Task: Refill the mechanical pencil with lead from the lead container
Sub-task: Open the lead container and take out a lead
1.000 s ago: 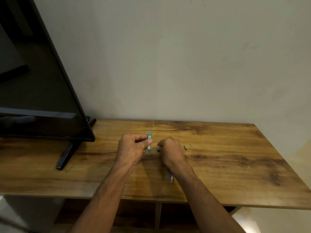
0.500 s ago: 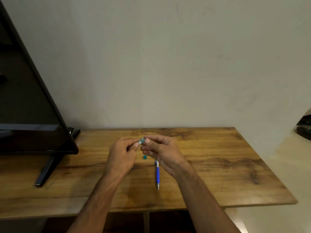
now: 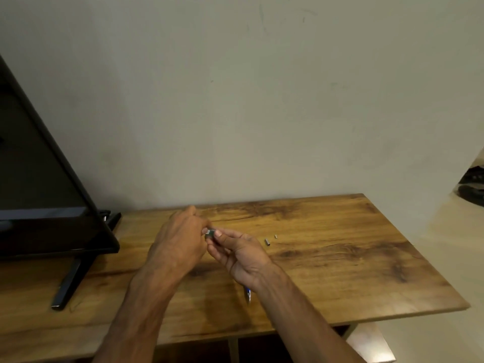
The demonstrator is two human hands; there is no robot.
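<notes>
Most of the lead container is hidden. Only a small blue-green bit with a pale patch peeks out between the two hands, held up a little above the table. It is too small to tell if it is open or closed.

The left hand shows its back, with its fingers curled in, and its fingertips pinch one side of the container. The right hand has its thumb and curled fingers pinching the other side. The two hands touch there.

The mechanical pencil lies on the table under the right wrist. Just a short blue part and a shiny pointed tip stick out, and the rest is covered by the arm.

To the right of the hands, two little loose bits lie on the wood: a small grey tube-shaped piece and, just beside it, a tiny pale piece. They are too small to say what they are.

The table top is flat brown wood with dark wavy grain and a straight thin edge. Its near left part is cut off by the frame.

On the left stands a black TV with a smooth, shiny screen — only part of it fits in view. One long flat black stand foot rests on the wood.

Behind it all is a plain pale wall with faint scuff marks. At the far right edge is a dark thing, cut off and blurry.
</notes>
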